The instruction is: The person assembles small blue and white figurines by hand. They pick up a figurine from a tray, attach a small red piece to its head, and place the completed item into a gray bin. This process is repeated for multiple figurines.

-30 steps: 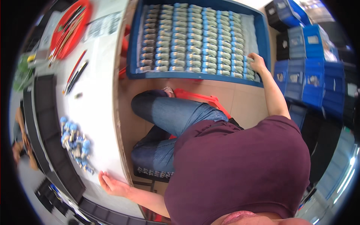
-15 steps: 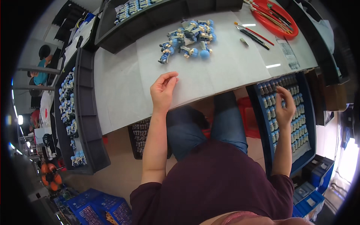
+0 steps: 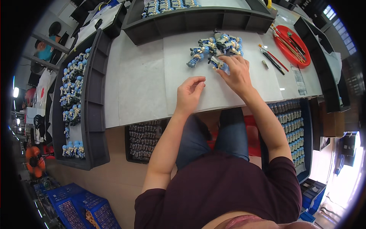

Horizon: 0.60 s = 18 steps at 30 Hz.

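My right hand [image 3: 237,74] reaches over the white work surface with its fingers closed on a small figurine [image 3: 215,62] in blue and white, at the near side of a loose pile. Several similar figurines [image 3: 207,45] with light-blue heads and dark parts lie jumbled in that pile just beyond. Left of it and nearer to me, my left hand [image 3: 190,95] hovers over the pale sheet [image 3: 177,68]. Its thumb and forefinger are pinched together; whatever may be between them is too small to make out.
Dark trays of figurines stand at the left [image 3: 91,95] and far side [image 3: 198,22]. A red dish [image 3: 282,44] with brushes lies at far right, beside loose brushes [image 3: 272,61] and a small grey block [image 3: 265,65]. Below the table's right edge sits a blue tray [image 3: 307,152] with rows of pieces.
My right hand has moved from over the blue tray at the right to the pile and taken hold of a figurine. My left hand stays pinched; the whole view has shifted.
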Motion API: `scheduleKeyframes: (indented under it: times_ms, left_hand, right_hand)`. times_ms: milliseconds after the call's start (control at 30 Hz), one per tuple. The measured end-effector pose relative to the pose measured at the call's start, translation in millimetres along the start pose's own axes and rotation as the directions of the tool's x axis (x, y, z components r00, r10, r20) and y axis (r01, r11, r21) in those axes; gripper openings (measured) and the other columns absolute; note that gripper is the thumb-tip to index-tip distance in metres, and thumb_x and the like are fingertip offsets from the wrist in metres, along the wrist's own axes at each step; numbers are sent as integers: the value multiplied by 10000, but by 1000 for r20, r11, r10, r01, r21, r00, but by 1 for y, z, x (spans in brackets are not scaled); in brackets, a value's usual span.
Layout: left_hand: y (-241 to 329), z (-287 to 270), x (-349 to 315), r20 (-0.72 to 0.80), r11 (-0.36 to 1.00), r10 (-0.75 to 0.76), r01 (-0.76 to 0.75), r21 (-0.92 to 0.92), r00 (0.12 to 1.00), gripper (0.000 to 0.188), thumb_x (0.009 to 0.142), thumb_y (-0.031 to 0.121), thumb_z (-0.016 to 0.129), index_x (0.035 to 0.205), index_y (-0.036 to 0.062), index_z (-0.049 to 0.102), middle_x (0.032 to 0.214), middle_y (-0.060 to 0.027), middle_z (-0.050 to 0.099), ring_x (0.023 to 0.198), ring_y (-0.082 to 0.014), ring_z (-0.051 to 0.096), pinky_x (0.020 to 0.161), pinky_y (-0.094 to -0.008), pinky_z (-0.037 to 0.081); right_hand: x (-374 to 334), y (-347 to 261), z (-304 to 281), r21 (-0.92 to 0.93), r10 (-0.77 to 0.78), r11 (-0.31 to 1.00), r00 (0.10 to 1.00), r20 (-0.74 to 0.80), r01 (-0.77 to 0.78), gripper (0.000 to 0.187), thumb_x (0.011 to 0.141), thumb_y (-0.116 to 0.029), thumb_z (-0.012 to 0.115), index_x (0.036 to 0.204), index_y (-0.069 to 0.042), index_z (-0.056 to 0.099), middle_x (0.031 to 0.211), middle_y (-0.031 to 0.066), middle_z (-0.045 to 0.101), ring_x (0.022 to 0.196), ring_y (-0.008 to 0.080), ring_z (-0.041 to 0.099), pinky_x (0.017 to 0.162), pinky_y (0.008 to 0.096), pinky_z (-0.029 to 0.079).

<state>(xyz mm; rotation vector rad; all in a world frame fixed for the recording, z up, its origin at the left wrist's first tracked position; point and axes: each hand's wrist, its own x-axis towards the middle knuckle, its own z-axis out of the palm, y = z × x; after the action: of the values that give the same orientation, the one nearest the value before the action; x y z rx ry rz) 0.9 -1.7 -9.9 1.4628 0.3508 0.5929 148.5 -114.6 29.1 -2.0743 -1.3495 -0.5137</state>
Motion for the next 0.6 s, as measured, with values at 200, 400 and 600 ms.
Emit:
scheduleKeyframes:
  times_ms: [200, 400, 600]
  left_hand:
    - [-2, 1, -2, -69, 987, 123, -129, -94, 990, 269, 871, 68, 558, 1125, -20, 543, 1000, -72, 601, 951, -109, 529, 822, -230, 430]
    - [8, 2, -5, 130, 986, 38, -16, -166, 991, 313, 879, 68, 543, 1176, -28, 512, 1011, -71, 600, 893, -108, 555, 776, -229, 453]
    - [14, 2, -4, 78, 981, -13, 28, -192, 997, 310, 880, 53, 528, 1185, -2, 515, 976, -42, 606, 795, -81, 547, 704, -218, 453]
  right_hand:
    - [-16, -14, -23, 669, 102, 673, 935, 338, -316, 357, 765, -41, 654, 1109, -38, 559, 968, 89, 619, 890, 184, 580, 680, 283, 475]
    - [-20, -24, -6, 827, 147, 398, 918, 369, -397, 428, 775, -11, 644, 1181, -20, 508, 1022, 92, 596, 926, 138, 568, 756, 263, 483]
    - [-33, -34, 19, 888, 346, 161, 867, 359, -432, 387, 807, -55, 640, 1158, 18, 494, 1030, 113, 576, 943, 160, 570, 805, 276, 488]
